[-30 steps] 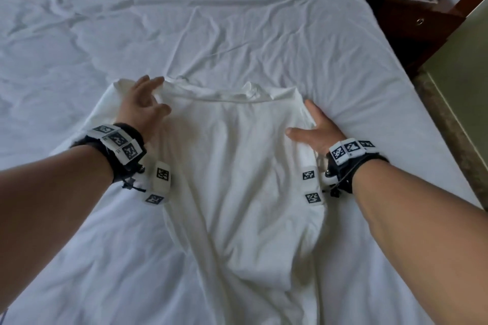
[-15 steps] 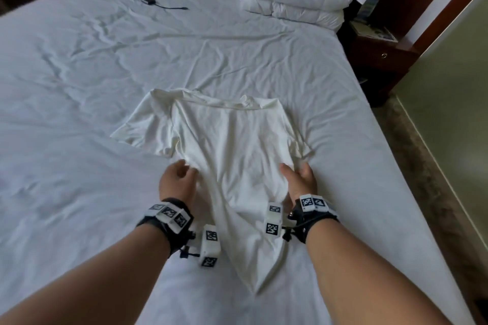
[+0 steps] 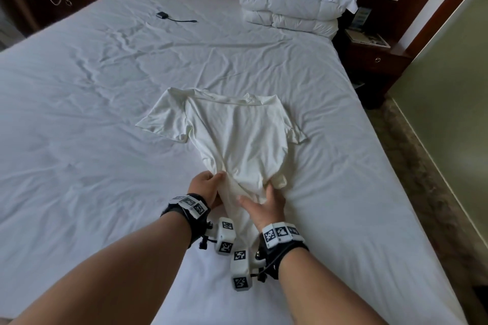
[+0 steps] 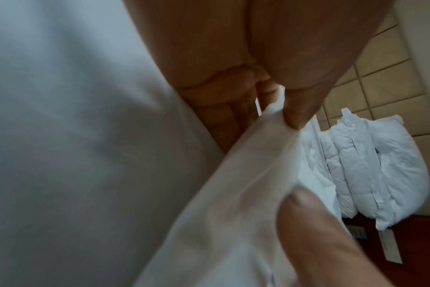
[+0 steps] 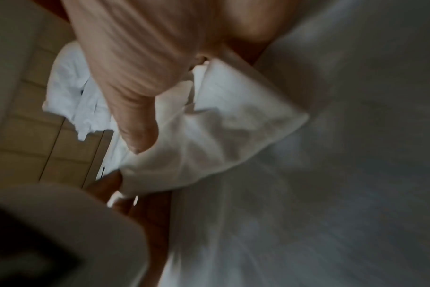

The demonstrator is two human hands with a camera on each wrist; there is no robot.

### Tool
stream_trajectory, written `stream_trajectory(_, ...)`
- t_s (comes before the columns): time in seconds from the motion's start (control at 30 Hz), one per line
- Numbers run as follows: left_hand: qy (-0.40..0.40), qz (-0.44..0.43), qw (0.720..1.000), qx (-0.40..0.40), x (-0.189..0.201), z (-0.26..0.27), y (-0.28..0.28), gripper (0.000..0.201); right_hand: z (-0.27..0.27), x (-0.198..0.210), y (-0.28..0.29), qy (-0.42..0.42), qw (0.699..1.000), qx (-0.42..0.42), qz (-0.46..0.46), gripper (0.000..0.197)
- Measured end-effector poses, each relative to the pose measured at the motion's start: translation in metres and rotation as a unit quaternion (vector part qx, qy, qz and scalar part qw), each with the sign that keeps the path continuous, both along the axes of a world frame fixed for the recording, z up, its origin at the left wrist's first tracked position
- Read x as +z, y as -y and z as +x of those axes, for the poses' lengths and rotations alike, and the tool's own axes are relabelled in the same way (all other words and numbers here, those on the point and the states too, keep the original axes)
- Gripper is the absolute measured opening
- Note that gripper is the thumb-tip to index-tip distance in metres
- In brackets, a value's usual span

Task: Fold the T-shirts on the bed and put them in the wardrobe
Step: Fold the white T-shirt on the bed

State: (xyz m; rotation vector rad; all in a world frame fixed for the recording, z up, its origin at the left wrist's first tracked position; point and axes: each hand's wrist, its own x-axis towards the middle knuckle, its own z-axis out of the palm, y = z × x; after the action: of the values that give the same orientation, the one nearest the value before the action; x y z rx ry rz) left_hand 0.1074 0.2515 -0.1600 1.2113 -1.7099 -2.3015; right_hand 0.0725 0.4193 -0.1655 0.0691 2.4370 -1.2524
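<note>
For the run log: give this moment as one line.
stage: folding | white T-shirt on bed | left hand pinches hem | right hand grips hem

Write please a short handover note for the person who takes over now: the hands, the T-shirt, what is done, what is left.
Left hand: pinches the T-shirt at its lower left edge.
Right hand: grips the lower right edge.
T-shirt: lies spread on the bed, collar away from you, sleeves out, lower part bunched narrow between the hands.
Done: shirt laid out.
Left: every fold, then the wardrobe, not in view.
</note>
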Motion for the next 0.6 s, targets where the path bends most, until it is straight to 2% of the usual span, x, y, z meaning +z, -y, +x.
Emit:
stream_trajectory(0.1,0.011,0.062,0.998,0.01,0.008,0.013,-0.004,0.04,0.003,-0.002,0.008,0.015,0.997,0.029,0.069,0.095)
stream_trajectory(0.17,0.007,0.103,0.994,0.022,0.015,0.021,-0.009,0.038,0.002,-0.001,0.009,0.012,0.994,0.044,0.099,0.067)
stream_trajectory(0.23,-0.005,0.091,0.995,-0.025,0.016,0.025,-0.012,0.031,-0.003,0.001,0.005,-0.003,0.993,0.054,0.105,0.04)
stream_trajectory(0.27,-0.014,0.078,0.995,-0.053,0.017,0.027,-0.013,0.03,-0.005,0.001,0.001,-0.006,0.993,0.055,0.101,0.033)
stream_trajectory(0.33,-0.02,0.058,0.995,-0.085,0.016,0.028,-0.01,0.026,-0.007,0.004,-0.006,-0.018,0.995,0.057,0.081,0.033)
stream_trajectory(0.4,-0.013,0.035,0.994,-0.102,0.015,0.025,-0.005,0.006,-0.005,0.008,-0.015,-0.036,0.996,0.062,0.056,0.039)
stream_trajectory(0.5,0.0,0.023,0.995,-0.094,0.014,0.018,0.001,0.018,-0.008,0.012,-0.028,-0.075,0.994,0.062,0.052,0.035)
stream_trajectory(0.6,-0.018,0.019,0.999,-0.035,0.022,0.018,0.006,0.017,-0.017,0.014,-0.035,-0.151,0.988,0.004,0.03,0.033)
